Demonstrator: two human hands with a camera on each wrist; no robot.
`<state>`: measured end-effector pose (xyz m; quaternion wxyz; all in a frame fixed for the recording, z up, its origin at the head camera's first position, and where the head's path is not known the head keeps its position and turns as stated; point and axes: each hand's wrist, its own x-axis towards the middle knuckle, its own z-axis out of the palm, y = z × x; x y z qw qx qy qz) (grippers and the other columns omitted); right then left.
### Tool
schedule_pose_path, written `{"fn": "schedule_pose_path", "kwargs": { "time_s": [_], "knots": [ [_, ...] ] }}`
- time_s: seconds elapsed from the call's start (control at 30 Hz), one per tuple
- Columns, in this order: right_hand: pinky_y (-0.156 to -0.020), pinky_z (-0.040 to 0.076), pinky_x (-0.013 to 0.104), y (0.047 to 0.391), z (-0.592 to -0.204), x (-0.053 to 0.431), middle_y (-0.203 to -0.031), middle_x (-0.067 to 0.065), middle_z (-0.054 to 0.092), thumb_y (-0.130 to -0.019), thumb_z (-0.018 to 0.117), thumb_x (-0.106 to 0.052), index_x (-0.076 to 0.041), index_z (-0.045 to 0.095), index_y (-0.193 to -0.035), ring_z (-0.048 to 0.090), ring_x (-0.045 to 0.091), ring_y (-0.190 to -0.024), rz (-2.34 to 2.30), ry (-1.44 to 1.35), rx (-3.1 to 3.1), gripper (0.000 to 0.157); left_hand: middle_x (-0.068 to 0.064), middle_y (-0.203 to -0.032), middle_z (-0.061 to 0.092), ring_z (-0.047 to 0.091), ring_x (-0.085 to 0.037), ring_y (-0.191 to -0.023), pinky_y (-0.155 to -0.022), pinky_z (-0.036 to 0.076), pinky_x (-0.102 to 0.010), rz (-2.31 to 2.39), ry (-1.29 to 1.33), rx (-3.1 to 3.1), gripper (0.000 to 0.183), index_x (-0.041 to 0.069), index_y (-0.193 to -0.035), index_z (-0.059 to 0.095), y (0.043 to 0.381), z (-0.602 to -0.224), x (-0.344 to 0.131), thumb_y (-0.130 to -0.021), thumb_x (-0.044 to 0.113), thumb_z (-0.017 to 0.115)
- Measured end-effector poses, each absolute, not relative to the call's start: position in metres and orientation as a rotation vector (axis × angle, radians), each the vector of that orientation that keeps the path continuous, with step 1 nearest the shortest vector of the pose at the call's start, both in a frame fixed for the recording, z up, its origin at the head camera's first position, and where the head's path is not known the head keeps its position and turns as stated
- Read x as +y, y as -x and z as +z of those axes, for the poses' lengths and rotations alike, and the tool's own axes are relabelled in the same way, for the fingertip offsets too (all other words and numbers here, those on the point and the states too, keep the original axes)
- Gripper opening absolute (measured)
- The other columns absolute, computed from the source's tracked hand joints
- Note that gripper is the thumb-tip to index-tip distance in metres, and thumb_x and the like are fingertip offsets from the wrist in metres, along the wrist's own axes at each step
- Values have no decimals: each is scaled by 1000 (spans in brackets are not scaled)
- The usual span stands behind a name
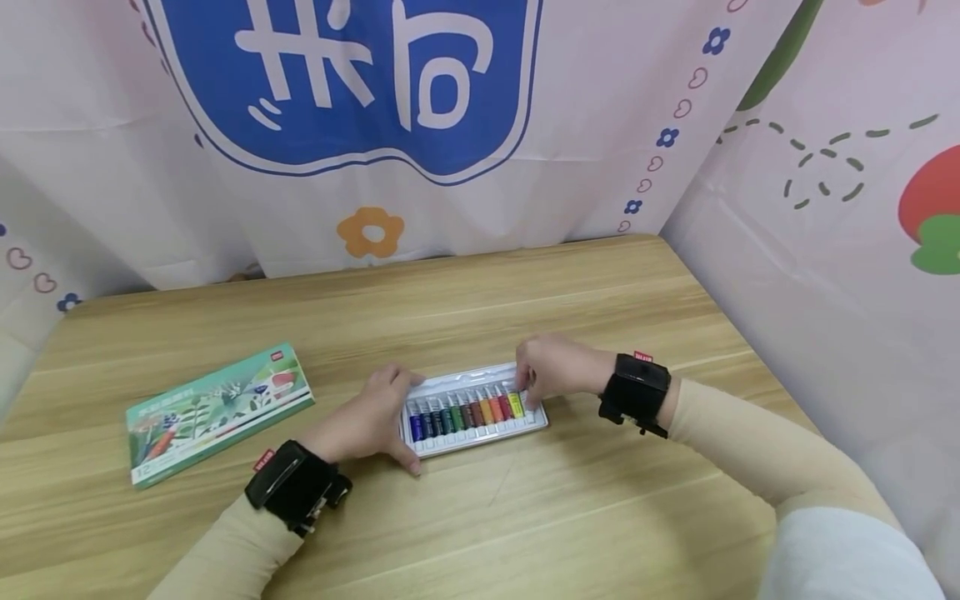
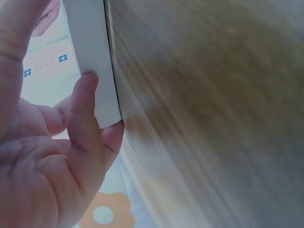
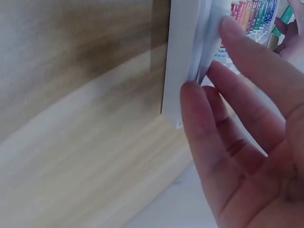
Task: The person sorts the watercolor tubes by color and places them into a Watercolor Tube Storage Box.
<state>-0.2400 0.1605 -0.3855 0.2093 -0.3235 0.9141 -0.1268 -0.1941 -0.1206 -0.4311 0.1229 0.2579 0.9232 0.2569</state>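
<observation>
A white tray of paint tubes (image 1: pixel 472 410) lies on the table, with several small tubes in a row from dark blue through green, brown and red to yellow. My left hand (image 1: pixel 371 421) grips the tray's left end, thumb at the front edge and fingers at the back corner. In the left wrist view its fingertips lie against the white side wall (image 2: pixel 95 47). At the right end, my right hand (image 1: pixel 555 367) has its fingertips beside the yellow tube. The right wrist view shows those fingers pinching at the tray's end wall (image 3: pixel 183 61).
A green illustrated paint box (image 1: pixel 217 412) lies flat at the left on the wooden table (image 1: pixel 600 517). Printed cloth (image 1: pixel 585 108) hangs behind the table and along its right side. Both wrists wear black camera bands (image 1: pixel 636 392).
</observation>
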Motion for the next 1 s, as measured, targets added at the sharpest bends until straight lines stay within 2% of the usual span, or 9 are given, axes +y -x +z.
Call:
{"fn": "schedule_pose_path", "kwargs": {
  "time_s": [0.43, 0.7, 0.87, 1.0],
  "knots": [
    [-69, 47, 20, 230, -391, 158, -83, -8, 59, -63, 84, -11, -13, 75, -80, 54, 6, -74, -332, 941, 2640, 19, -21, -128, 39, 36, -36, -118, -98, 36, -51, 754, -747, 2700, 122, -3, -132, 40, 191, -426, -121, -33, 51, 88],
    [-67, 47, 20, 224, -393, 163, -85, -6, 58, -67, 82, -12, -12, 75, -90, 53, 7, -74, -370, 958, 2654, 24, -21, -128, 39, 36, -36, -118, -98, 37, -52, 739, -750, 2707, 122, -3, -133, 40, 190, -426, -121, -34, 51, 88],
    [-66, 47, 21, 235, -394, 169, -85, -7, 61, -72, 79, -14, -13, 74, -93, 54, 6, -74, -463, 953, 2581, 21, -23, -133, 35, 33, -37, -121, -99, 35, -52, 723, -725, 2684, 122, -2, -135, 39, 189, -425, -120, -36, 47, 89],
    [-68, 49, 21, 251, -395, 170, -89, -1, 64, -75, 77, -12, -8, 72, -98, 57, 9, -77, -631, 972, 2558, 24, -23, -133, 35, 35, -38, -120, -100, 34, -52, 701, -764, 2661, 119, -2, -137, 38, 193, -423, -118, -38, 37, 92]
  ]
}}
